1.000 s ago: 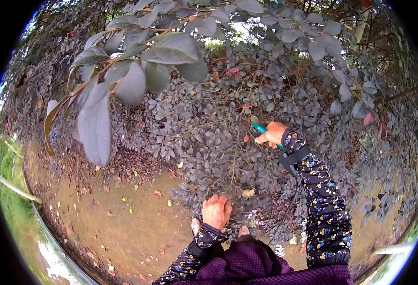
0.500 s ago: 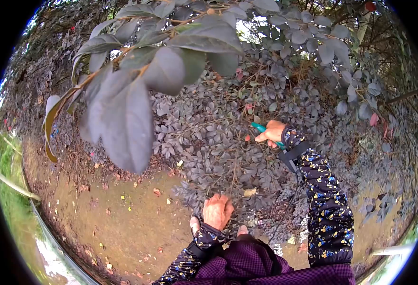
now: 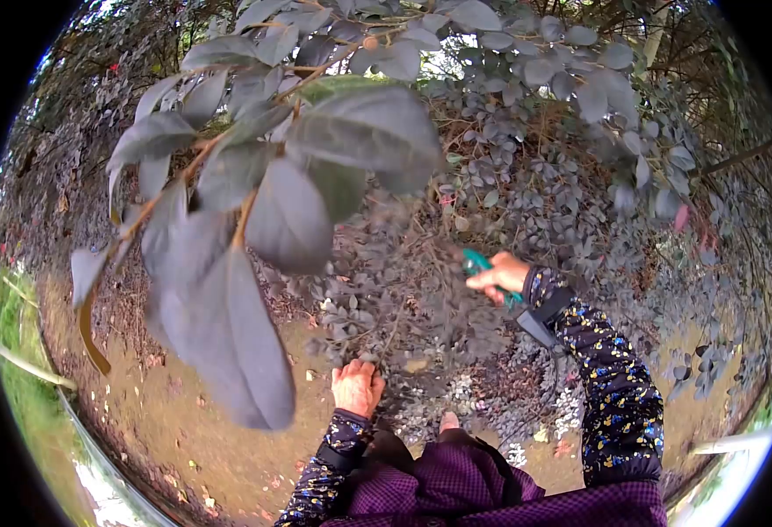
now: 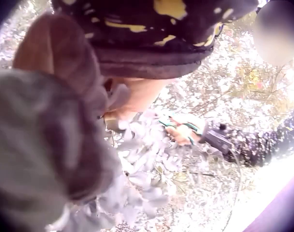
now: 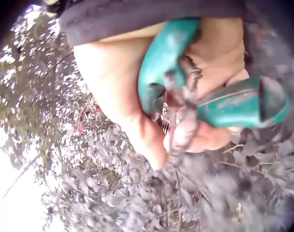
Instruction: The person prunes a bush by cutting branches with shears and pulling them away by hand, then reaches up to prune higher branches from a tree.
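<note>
My right hand [image 3: 502,276] grips pruning shears with green handles [image 5: 161,63] among the purple-leaved shrub. In the right wrist view the two handles stand spread apart, with a dark metal spring [image 5: 166,116] between them and the fingers curled round. Lower down in the head view, my left hand [image 3: 357,387] is curled at the near end of a leafy branch [image 3: 404,312], gripping it. Its fingertips are hidden underneath. Leaves [image 4: 142,159] crowd round that hand in the left wrist view, where the shears also show beyond.
Large grey-purple leaves [image 3: 254,220] hang on a twig close to the head camera and cover part of the shrub. Brown soil [image 3: 166,404] with scattered fallen leaves lies at the left. A shoe tip [image 3: 449,422] shows below the shrub.
My left hand has shifted left, and the leafy branch, now blurred, has moved with it. The right hand with the shears sits slightly lower. The near hanging leaves have swung lower.
</note>
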Motion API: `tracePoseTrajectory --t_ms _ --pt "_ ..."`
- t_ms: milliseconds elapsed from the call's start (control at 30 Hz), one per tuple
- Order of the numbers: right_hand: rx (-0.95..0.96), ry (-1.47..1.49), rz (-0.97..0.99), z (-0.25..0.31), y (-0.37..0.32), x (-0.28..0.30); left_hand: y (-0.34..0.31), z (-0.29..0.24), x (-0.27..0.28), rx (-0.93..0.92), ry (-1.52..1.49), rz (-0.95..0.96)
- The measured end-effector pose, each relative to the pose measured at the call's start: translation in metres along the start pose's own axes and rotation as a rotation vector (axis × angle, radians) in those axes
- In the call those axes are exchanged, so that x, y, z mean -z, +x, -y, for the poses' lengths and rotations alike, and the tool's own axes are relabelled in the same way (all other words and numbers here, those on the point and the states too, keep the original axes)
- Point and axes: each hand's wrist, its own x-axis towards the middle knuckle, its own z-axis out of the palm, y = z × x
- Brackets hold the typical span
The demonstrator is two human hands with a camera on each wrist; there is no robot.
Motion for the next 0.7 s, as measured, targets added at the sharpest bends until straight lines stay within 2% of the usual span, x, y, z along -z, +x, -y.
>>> tracePoseTrajectory --t_ms 67,100,133,167,200,233,267,300,333,367,500,567,600,700 --pt "-0.064 -0.213 0.108 -0.024 -0.038 -0.039 -0.023 0.033 -0.021 0.018 0.090 0.013" --pt "-0.067 -0.206 0.130 -0.054 -0.045 -0.053 -0.040 0.048 -0.036 0.043 0.159 0.026" --pt "-0.109 -0.192 0.064 -0.080 -0.051 -0.072 -0.057 0.066 -0.045 0.160 0.136 0.066" --pt "-0.061 -0.028 0.115 -0.121 -0.045 -0.084 -0.073 0.080 -0.050 0.276 0.113 0.105" --pt "-0.102 0.041 0.108 -0.149 -0.045 -0.097 -0.086 0.089 -0.050 0.313 0.058 0.107" --pt "-0.242 -0.015 0.109 -0.161 -0.052 -0.105 -0.100 0.100 -0.047 0.350 0.004 0.108" --pt "-0.330 0.030 0.130 -0.185 -0.053 -0.114 -0.118 0.116 -0.054 0.345 0.101 0.145" --pt "-0.406 0.011 0.099 -0.218 -0.050 -0.126 -0.130 0.121 -0.052 0.456 0.116 0.307" --pt "-0.444 -0.026 0.070 -0.253 -0.050 -0.134 -0.144 0.120 -0.049 0.484 0.111 0.311" --pt "-0.457 -0.107 0.165 -0.263 -0.055 -0.134 -0.162 0.126 -0.052 0.518 0.135 0.334" --pt "-0.547 0.056 0.036 -0.317 -0.081 -0.142 -0.192 0.120 -0.048 0.656 0.123 0.489" --pt "-0.592 0.142 -0.084 -0.332 -0.086 -0.145 -0.187 0.112 -0.046 0.631 0.044 0.441" --pt "-0.624 0.124 -0.062 -0.340 -0.085 -0.146 -0.181 0.113 -0.050 0.655 0.039 0.427" --pt "-0.689 0.034 -0.018 -0.345 -0.082 -0.155 -0.150 0.110 -0.050 0.563 0.029 0.418"
